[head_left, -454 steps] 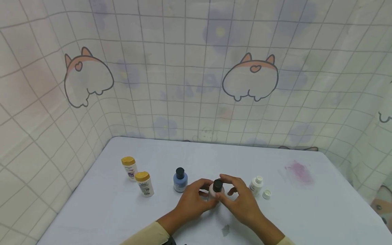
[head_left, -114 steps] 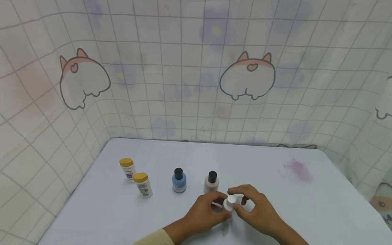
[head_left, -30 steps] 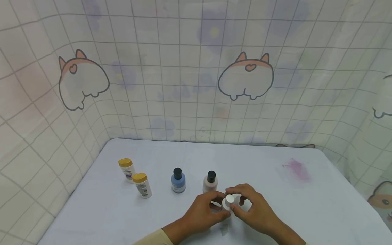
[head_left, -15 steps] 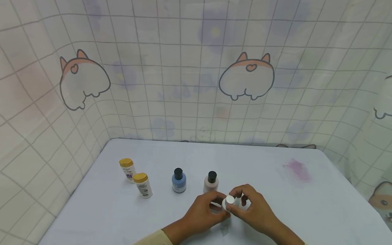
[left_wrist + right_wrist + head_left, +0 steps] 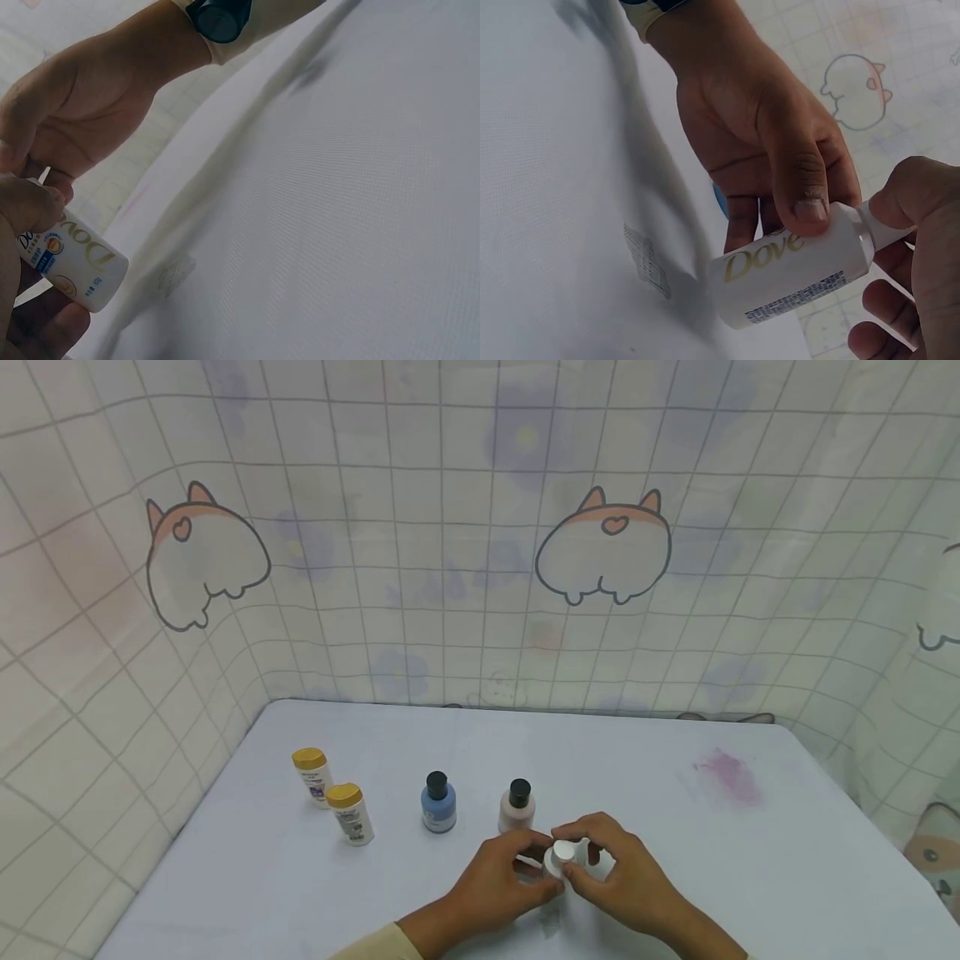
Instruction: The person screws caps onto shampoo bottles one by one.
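Observation:
A small white Dove bottle (image 5: 780,274) stands nearly upright between both hands near the table's front middle in the head view. My left hand (image 5: 498,872) grips its body, thumb across the label in the right wrist view. With thumb and index finger, my right hand (image 5: 622,877) pinches the white cap (image 5: 563,852), which sits on the bottle's neck. In the left wrist view the bottle's lower end shows below the left thumb, with gold lettering. Right behind the left hand stands a pale pink bottle (image 5: 517,814) with a black cap.
A blue bottle (image 5: 438,810) with a black cap stands left of the pink one. Two white bottles with yellow caps, a front one (image 5: 352,821) and a rear one (image 5: 313,781), stand farther left. A pink stain (image 5: 731,777) marks the white table (image 5: 675,752).
Earlier, both hands were at the pink bottle, and the white bottle stood uncapped beside its loose cap. Now they hold the capped white bottle. Lately the right fingers shift around the cap.

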Tool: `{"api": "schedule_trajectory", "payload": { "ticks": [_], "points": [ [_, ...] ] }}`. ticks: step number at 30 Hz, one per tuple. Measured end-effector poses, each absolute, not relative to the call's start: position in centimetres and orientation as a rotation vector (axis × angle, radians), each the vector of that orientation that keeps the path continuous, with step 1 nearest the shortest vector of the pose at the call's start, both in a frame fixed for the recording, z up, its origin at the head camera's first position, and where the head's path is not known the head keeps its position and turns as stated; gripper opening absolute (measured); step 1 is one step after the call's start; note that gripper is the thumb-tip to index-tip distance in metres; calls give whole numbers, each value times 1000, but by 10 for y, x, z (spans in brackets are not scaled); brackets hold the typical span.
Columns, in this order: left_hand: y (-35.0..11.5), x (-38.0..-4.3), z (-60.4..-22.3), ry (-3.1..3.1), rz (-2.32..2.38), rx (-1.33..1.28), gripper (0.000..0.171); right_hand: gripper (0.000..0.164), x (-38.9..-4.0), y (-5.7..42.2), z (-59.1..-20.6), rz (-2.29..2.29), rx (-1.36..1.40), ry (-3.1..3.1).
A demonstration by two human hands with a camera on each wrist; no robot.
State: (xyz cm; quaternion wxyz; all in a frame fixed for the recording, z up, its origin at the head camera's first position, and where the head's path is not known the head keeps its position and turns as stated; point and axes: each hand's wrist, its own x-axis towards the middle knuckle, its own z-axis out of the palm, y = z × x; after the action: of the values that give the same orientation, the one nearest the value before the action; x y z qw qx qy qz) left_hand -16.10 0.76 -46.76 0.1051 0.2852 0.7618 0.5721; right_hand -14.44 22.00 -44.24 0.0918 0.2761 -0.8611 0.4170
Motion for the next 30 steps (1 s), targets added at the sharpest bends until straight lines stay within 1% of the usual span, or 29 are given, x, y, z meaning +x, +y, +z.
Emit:
{"api": "schedule_trajectory", "payload": {
  "ticks": [5,11,14,22,30],
  "points": [
    [9,-161,-468,2264,1692,867,34,28,-143,218,-443,1247,697,-2617],
    [10,-162,-469,2307,1673,894,34,33,-145,217,-444,1281,630,-2608],
    [10,-162,-469,2307,1677,909,35,34,-145,217,-444,1280,645,-2607],
    [8,-161,-469,2284,1706,885,38,33,-144,218,-440,1249,841,-2530],
    [7,-162,-469,2261,1701,837,38,31,-144,217,-440,1254,781,-2559]
  ]
}}
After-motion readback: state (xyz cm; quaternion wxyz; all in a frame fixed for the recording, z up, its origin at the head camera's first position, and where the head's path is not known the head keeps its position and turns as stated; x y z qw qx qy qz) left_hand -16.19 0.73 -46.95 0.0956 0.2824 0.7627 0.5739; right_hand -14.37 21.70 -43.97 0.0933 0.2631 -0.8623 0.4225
